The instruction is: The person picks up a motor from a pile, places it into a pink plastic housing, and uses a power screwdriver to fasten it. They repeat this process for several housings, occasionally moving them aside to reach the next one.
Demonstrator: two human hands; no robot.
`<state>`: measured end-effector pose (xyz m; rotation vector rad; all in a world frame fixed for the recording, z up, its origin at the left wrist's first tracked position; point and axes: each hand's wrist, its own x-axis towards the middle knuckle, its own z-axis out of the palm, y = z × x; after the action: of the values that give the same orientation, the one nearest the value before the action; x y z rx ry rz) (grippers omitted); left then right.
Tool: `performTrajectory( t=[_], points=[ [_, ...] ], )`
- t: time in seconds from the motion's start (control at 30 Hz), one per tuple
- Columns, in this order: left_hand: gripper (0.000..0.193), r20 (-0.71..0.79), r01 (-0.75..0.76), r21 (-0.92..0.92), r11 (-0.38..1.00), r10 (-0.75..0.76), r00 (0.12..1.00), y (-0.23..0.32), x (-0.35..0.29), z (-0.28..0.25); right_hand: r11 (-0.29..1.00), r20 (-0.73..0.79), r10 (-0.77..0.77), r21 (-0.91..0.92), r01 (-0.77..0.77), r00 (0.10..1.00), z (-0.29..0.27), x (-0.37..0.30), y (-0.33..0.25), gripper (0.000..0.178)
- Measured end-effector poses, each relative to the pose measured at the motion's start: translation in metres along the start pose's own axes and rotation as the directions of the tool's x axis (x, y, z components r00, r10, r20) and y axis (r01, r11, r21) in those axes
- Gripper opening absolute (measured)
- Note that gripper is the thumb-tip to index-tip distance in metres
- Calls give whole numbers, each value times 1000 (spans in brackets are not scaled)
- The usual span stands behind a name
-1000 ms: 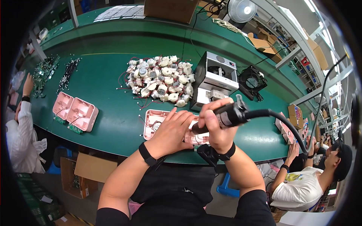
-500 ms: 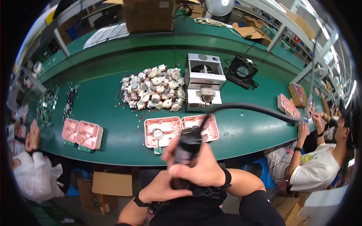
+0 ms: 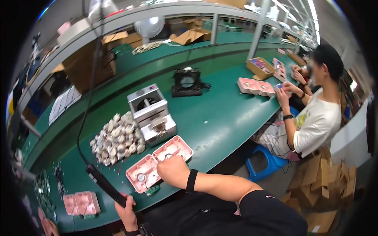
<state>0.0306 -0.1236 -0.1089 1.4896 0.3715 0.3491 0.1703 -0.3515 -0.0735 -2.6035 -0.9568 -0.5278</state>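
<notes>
My left hand (image 3: 126, 212) is closed around the lower end of a black electric screwdriver (image 3: 103, 183), whose cord runs up out of view. The tool leans over the front edge of the bench. My right hand (image 3: 172, 171) reaches across the pink plastic housing, fingers curled down; what they hold, if anything, is hidden. One open housing half (image 3: 136, 172) has a round speaker (image 3: 141, 178) inside and a green circuit board (image 3: 152, 190) at its near edge. Joined beside it is the other half (image 3: 182, 144), partly covered by my hand.
Behind the housing stand a grey metal machine (image 3: 155, 114) and a heap of small white motors (image 3: 118, 139). A black fan (image 3: 187, 82) is farther back. Another pink housing (image 3: 87, 203) lies at left. A co-worker (image 3: 319, 114) sits at right near more housings (image 3: 255, 86).
My view has swung to the right. My hands, together on the screwdriver before, are now apart: the left keeps the tool, while the right has moved over the housing.
</notes>
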Motion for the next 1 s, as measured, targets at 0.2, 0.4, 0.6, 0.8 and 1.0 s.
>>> performTrajectory(
  t=[0.2, 0.4, 0.6, 0.8, 1.0],
  points=[
    [20, 20, 8, -42, 999, -7, 1000, 1, 4, 12, 983, 18, 123, -141, -119, 992, -38, -38, 73, 8],
    [19, -24, 0, 60, 998, 1, 1000, 15, -3, 19, 883, -6, 260, -404, -240, 966, -62, -52, 181, 10],
    [18, 12, 47, 159, 986, -50, 999, 32, -3, 42, 774, -83, 311, -556, -303, 947, -77, -45, 308, 14],
    [19, 0, 35, 188, 982, -36, 999, 25, 3, 42, 726, -184, 291, -596, -342, 939, -83, -29, 387, 19],
    [34, -100, 148, 156, 977, -133, 986, 18, -8, 13, 902, -284, 83, -386, -193, 955, -68, -6, 334, 17]
  ],
)
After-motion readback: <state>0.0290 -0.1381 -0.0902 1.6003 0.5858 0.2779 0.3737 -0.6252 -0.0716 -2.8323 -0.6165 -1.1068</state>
